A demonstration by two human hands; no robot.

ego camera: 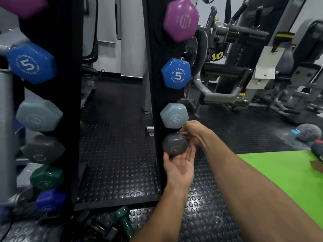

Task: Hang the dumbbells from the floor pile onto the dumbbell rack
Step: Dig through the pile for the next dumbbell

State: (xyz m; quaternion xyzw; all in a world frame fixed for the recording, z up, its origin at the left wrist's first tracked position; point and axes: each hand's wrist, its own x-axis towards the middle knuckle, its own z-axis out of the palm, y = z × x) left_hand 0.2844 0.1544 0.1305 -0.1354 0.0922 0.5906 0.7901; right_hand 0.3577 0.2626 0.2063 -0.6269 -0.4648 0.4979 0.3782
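Note:
A dark grey dumbbell (173, 144) sits at the right upright of the black rack (153, 95), just under a pale grey one (173, 115). My left hand (180, 165) cups the dark grey head from below, palm up. My right hand (194, 131) grips the handle side behind that head. Above hang a blue "5" dumbbell (176, 73) and a purple one (180, 19). On the floor by the rack's foot lies a green dumbbell (122, 220) beside darker ones (97, 227).
The rack's left upright (70, 102) carries several dumbbells, from blue (32, 63) down to dark blue (50, 200). Studded black rubber flooring (115, 154) lies between the uprights. A green mat (283, 177) is at right, gym machines (244, 58) behind, and a cap (308, 132) on the floor.

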